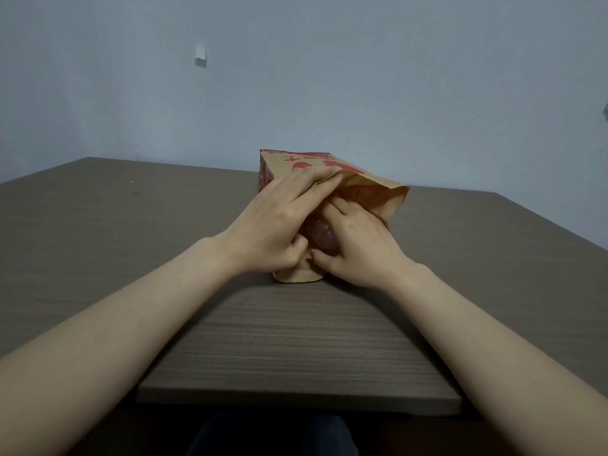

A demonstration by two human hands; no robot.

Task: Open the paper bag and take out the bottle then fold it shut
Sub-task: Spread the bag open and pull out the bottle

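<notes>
Pale blue-grey wall [296,77] fills the background, with a small white fitting [200,55] fixed high on it, well above and to the left of the paper bag. Below the wall a grey-brown wood-grain table [289,340] runs toward the viewer, and the brown paper bag [371,192] with red printing lies on its side at the middle of the table, its mouth facing the viewer. Both bare forearms reach in from the near edge and meet at the bag's mouth. The left hand [279,222] lies across the bag's upper left side, fingers spread flat over the paper and thumb tucked under at the mouth, pinching the paper there. The right hand [355,245] is at the right of the mouth, fingers curled into the opening and closed around the bottle [324,238], whose rounded, reddish translucent end shows between the two hands, just inside the bag's mouth. A crumpled flap of the bag rests on the table beneath both hands.
</notes>
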